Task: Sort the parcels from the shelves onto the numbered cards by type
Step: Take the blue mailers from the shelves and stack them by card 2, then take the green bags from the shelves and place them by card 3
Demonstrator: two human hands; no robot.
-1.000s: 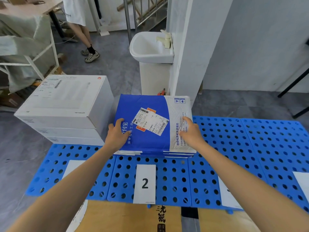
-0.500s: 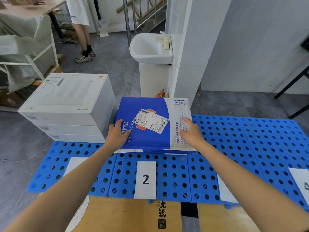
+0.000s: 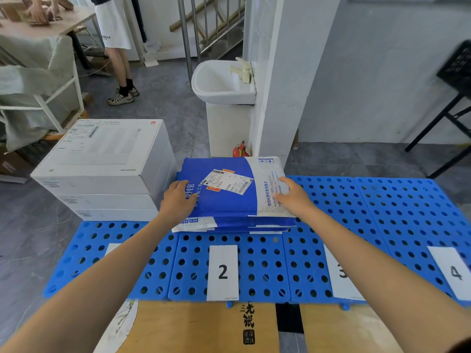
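- Inspecting the sorting mat [image 3: 382,212], we found the top mailer [image 3: 229,203], blue with a white band, lying directly under both hands on a stack of like mailers [image 3: 242,224].
- The left hand [image 3: 178,200] lay on the mailer's near-left corner with its fingers laid over the blue face. Its thumb was hidden, so we could not tell whether it hooked under the edge.
- The right hand [image 3: 290,197] rested on the white band at the right side, fingers spread and nearly straight, thumb out. We saw no pinch.
- The mailer's broader span appeared to run from one hand to the other, with the shipping label [image 3: 226,183] between them and just beyond the fingertips. The wide lens left the true long axis uncertain.
- Card 2 [image 3: 223,272] lay on the near side of the hands, between the forearms, with a strip of bare mat separating it from the stack.
- Neither hand was nearer. Each covered one end, and the mailer was centred between them.
- The white boxes [image 3: 102,169] stood just outside the left hand, close beside the stack. Card 3 [image 3: 339,271] and card 4 [image 3: 453,272] lay outward of the right forearm.
- We judged the placement all but done. The coming move called for both hands to lift straight off together, so the top mailer did not skew on the stack below.
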